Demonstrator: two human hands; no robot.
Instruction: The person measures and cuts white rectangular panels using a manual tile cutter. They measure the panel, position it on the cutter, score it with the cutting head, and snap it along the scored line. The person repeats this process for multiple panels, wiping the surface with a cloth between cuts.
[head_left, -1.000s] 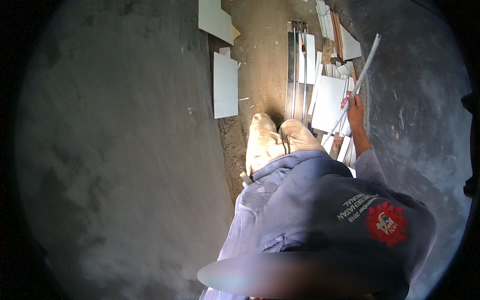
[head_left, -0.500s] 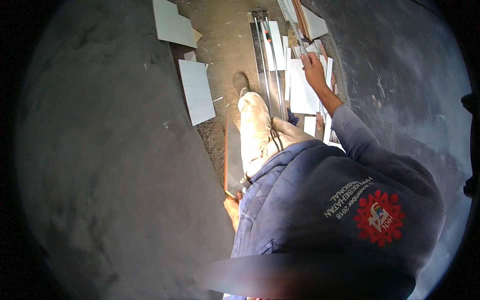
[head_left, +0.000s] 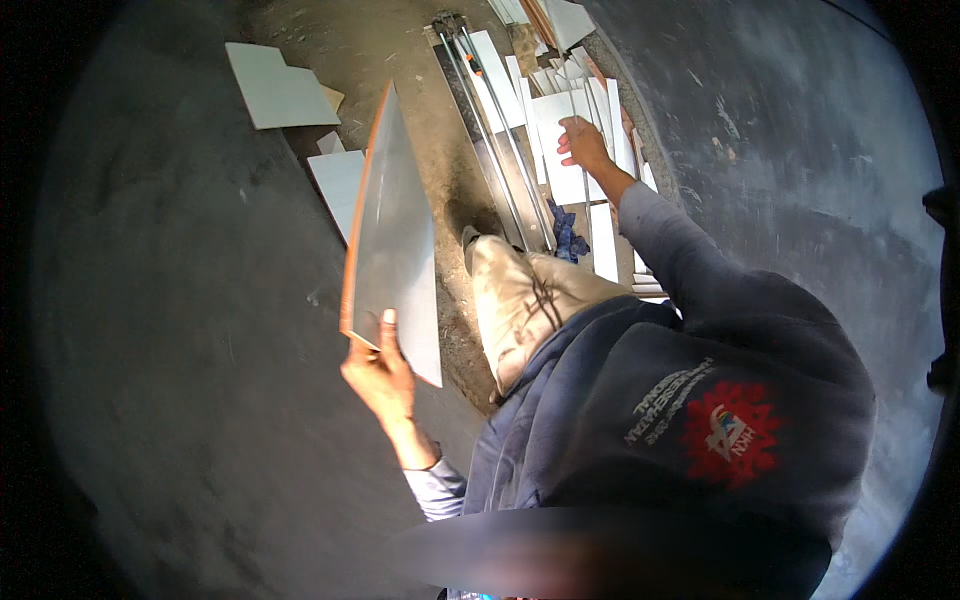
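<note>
My left hand (head_left: 378,380) grips the near end of a grey tile (head_left: 395,240) with an orange-brown edge, thumb on its glossy face. The tile is raised and tilted, its far end narrowing to a point in this view. Away to the right, my right hand (head_left: 585,148) is closed around a thin, pale, ruler-like strip (head_left: 566,75), above a pile of white tile pieces (head_left: 560,105). The strip's exact kind is too blurred to tell. Between my hands lies a tile cutter (head_left: 500,150) with two long metal rails and a small orange part.
White tile pieces (head_left: 270,90) lie at the far left, with another white tile (head_left: 340,185) partly behind the held one. A crumpled dark blue cloth-like thing (head_left: 568,235) sits beside the cutter's near end. Dark grey surfaces (head_left: 200,300) flank the dusty brown floor strip.
My left hand has come out from beside my body, lifting the grey tile up and to the left. My right hand has shifted slightly left and nearer, still holding the strip. The view has turned.
</note>
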